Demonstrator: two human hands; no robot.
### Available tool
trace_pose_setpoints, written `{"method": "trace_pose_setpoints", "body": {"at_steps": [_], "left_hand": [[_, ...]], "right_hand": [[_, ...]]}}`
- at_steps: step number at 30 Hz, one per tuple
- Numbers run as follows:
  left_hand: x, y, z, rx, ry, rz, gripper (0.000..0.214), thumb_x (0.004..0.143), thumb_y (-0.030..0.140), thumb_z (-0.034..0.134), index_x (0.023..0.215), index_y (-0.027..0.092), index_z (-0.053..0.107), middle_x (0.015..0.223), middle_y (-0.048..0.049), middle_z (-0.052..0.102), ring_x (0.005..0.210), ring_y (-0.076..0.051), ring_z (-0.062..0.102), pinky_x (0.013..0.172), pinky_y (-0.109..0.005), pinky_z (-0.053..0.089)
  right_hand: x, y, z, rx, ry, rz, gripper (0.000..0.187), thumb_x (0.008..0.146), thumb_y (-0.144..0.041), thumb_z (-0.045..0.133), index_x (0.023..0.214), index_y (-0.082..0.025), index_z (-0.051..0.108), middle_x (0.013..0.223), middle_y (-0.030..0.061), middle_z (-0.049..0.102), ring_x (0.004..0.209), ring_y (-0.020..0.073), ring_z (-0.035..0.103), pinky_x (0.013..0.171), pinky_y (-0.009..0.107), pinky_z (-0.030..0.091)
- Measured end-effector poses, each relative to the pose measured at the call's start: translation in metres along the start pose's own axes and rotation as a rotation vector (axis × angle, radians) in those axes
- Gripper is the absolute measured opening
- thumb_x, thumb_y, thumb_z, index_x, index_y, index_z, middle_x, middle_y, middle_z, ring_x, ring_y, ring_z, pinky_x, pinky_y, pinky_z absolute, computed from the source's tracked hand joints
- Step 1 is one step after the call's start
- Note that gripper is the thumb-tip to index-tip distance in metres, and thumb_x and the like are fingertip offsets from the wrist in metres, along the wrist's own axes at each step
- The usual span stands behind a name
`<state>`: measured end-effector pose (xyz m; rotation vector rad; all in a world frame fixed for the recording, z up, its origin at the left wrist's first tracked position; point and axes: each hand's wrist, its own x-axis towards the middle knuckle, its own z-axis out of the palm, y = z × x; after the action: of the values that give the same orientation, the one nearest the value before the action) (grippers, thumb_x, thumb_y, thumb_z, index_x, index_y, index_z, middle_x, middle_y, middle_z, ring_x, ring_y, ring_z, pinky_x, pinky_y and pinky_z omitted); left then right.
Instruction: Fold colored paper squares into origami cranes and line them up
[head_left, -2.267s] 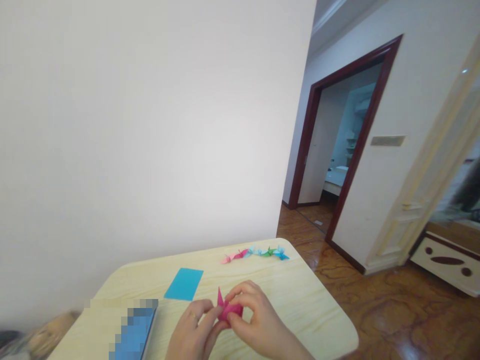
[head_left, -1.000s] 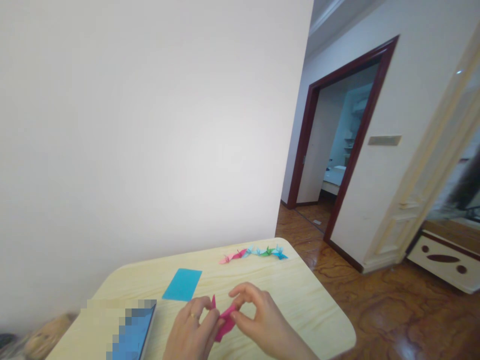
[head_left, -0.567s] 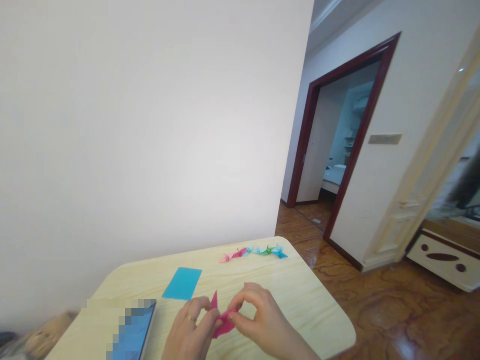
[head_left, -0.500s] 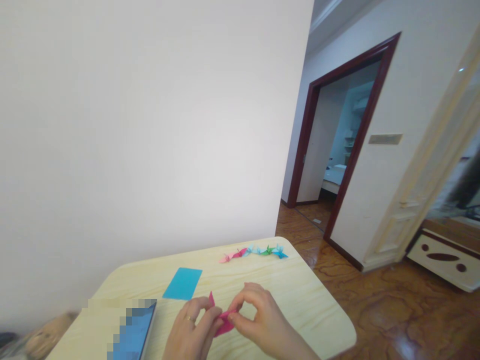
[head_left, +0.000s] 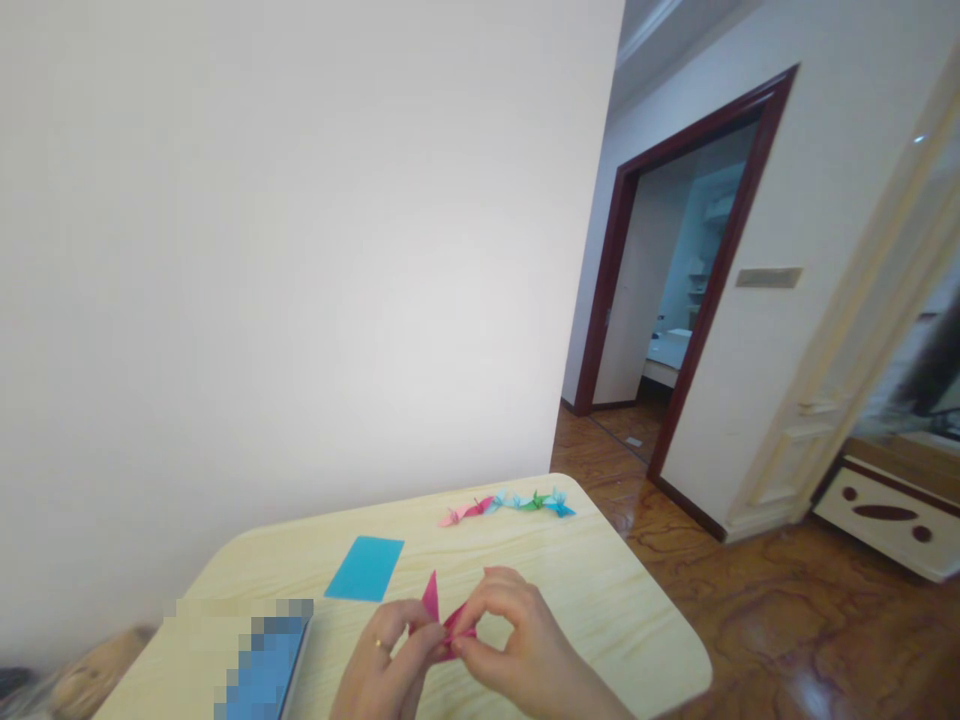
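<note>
Between my two hands, above the front of the table, is a folded piece of pink origami paper (head_left: 431, 597). One pointed flap of it stands up beside my left index finger. My left hand (head_left: 394, 650), with a ring on one finger, pinches the paper's left side. My right hand (head_left: 517, 625) pinches its right side between thumb and index finger. The fingers hide much of the folds. Beyond my left hand a flat sheet of blue paper (head_left: 365, 568) lies on the table. Farther back sits a row of small folded paper cranes (head_left: 517, 503) in pink, red, light blue, green and blue.
The pale wooden table (head_left: 615, 600) has rounded corners and stands against a white wall (head_left: 337, 250). A tablet-like device (head_left: 270, 665), partly pixelated, lies at the front left. To the right are a brown floor (head_left: 787, 600) and a dark red door frame (head_left: 694, 400).
The pink paper has turned slightly in my fingers, and more of its upright point shows. Both hands keep their pinch and have shifted only a little.
</note>
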<state>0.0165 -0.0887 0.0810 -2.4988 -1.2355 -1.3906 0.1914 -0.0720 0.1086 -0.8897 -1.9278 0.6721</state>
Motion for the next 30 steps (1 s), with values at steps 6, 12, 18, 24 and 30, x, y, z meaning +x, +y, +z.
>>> {"method": "trace_pose_setpoints", "body": {"at_steps": [6, 12, 18, 24, 30], "left_hand": [[-0.003, -0.002, -0.001, -0.094, -0.069, -0.069, 0.019, 0.086, 0.021, 0.042, 0.084, 0.025, 0.061, 0.080, -0.0025, 0.062, 0.072, -0.014, 0.062, 0.062, -0.021, 0.054], [-0.003, -0.003, 0.000, -0.107, -0.063, -0.048, 0.018, 0.087, 0.018, 0.042, 0.083, 0.023, 0.059, 0.079, -0.0021, 0.059, 0.071, -0.012, 0.061, 0.064, -0.019, 0.051], [-0.005, -0.009, -0.004, -0.073, 0.081, -0.136, 0.012, 0.085, 0.023, 0.047, 0.083, 0.023, 0.059, 0.083, -0.0024, 0.060, 0.080, -0.015, 0.061, 0.072, -0.022, 0.051], [-0.002, -0.011, -0.001, -0.129, 0.133, -0.180, 0.009, 0.081, 0.022, 0.053, 0.082, 0.025, 0.061, 0.082, -0.0013, 0.061, 0.079, -0.015, 0.062, 0.071, -0.022, 0.052], [-0.004, -0.017, 0.002, -0.198, 0.183, -0.297, 0.005, 0.076, 0.025, 0.060, 0.079, 0.025, 0.063, 0.083, -0.0014, 0.062, 0.079, -0.018, 0.063, 0.071, -0.027, 0.054]], "right_hand": [[0.002, 0.002, 0.000, 0.008, 0.032, -0.050, 0.012, 0.071, -0.014, 0.063, 0.061, -0.020, 0.063, 0.064, -0.0012, 0.063, 0.068, 0.0135, 0.058, 0.078, 0.027, 0.041], [0.002, 0.006, -0.004, -0.027, 0.015, -0.076, 0.015, 0.077, -0.022, 0.061, 0.063, -0.021, 0.065, 0.064, -0.0005, 0.064, 0.068, 0.0140, 0.058, 0.080, 0.030, 0.040], [-0.004, 0.010, -0.010, 0.107, 0.051, -0.033, 0.022, 0.080, -0.037, 0.060, 0.093, -0.021, 0.064, 0.085, 0.0047, 0.064, 0.082, 0.0177, 0.058, 0.076, 0.029, 0.044], [-0.003, 0.002, -0.001, -0.044, -0.036, -0.113, 0.019, 0.068, -0.026, 0.072, 0.083, -0.021, 0.062, 0.082, 0.0016, 0.062, 0.085, 0.0174, 0.055, 0.083, 0.030, 0.039], [-0.003, 0.012, 0.013, -0.093, -0.047, 0.010, 0.005, 0.078, -0.017, 0.059, 0.075, -0.020, 0.062, 0.073, -0.0008, 0.063, 0.076, 0.0142, 0.056, 0.075, 0.025, 0.039]]}}
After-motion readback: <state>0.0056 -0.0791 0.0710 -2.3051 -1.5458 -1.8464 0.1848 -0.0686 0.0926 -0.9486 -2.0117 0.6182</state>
